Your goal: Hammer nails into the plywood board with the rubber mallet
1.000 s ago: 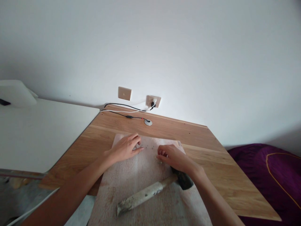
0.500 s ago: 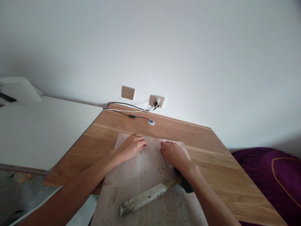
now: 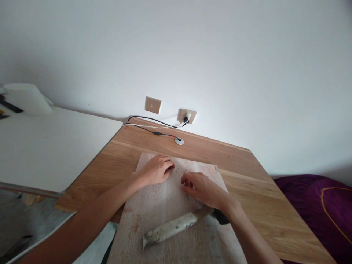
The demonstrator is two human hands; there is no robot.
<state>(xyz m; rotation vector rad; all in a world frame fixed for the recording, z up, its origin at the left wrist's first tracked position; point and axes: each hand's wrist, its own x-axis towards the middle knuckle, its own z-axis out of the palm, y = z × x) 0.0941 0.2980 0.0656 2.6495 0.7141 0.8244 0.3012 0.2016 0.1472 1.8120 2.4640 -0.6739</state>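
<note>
A whitish wooden board (image 3: 162, 205) lies under both hands. My left hand (image 3: 159, 170) rests on its far left part, fingers curled inward; whatever may be in them is hidden. My right hand (image 3: 200, 187) hovers over the board's right part, fingers bent, with a gap between thumb and forefinger and nothing visible in it. Between the hands, farther back, are two small nails (image 3: 184, 171). Below my right hand lies a hammer (image 3: 176, 227), its worn, pale-painted handle pointing left and its black head partly covered by my right forearm.
Beneath the board is a wooden table (image 3: 247, 190). Black and white cables (image 3: 154, 126) run along its back to a wall socket (image 3: 187, 116) and a round grommet (image 3: 179, 141). A white table (image 3: 55, 146) adjoins at left; purple fabric (image 3: 305, 201) is at right.
My right hand has moved toward me and slightly left, its fingers parting, and now covers where small loose nails lay. My left hand stays nearly in place. The view has shifted slightly.
</note>
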